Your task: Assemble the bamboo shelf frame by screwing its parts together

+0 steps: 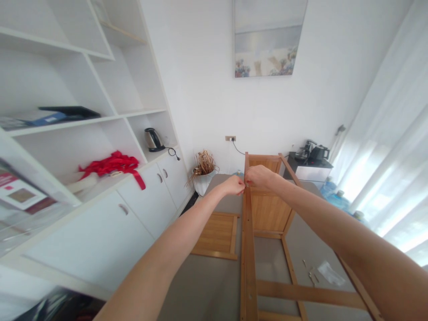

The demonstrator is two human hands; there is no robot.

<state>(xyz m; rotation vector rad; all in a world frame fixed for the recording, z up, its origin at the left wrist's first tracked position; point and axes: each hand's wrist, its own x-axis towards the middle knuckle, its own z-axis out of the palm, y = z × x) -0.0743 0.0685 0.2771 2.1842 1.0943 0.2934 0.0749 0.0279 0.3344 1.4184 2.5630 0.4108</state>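
Both hands reach far forward to the upper corner of a partly assembled wooden frame (248, 232). My left hand (235, 185) is closed, its fingertips at the left side of the frame's upright. Close against it, my right hand (259, 176) is closed too, with curled fingers at the same corner. Whatever the fingertips pinch is too small and hidden to make out. Below the right hand, a slatted wooden panel (270, 210) stands within the frame. A separate wooden panel (216, 234) lies flat on the grey table (197, 285), left of the frame.
Small metal fasteners (311, 273) and a clear plastic bag (331, 273) lie on the right. A wooden crossbar (307, 295) spans the near end. White cabinets (140, 200) line the left; a dried plant (204, 165) and blue water bottles (339, 200) stand beyond the table.
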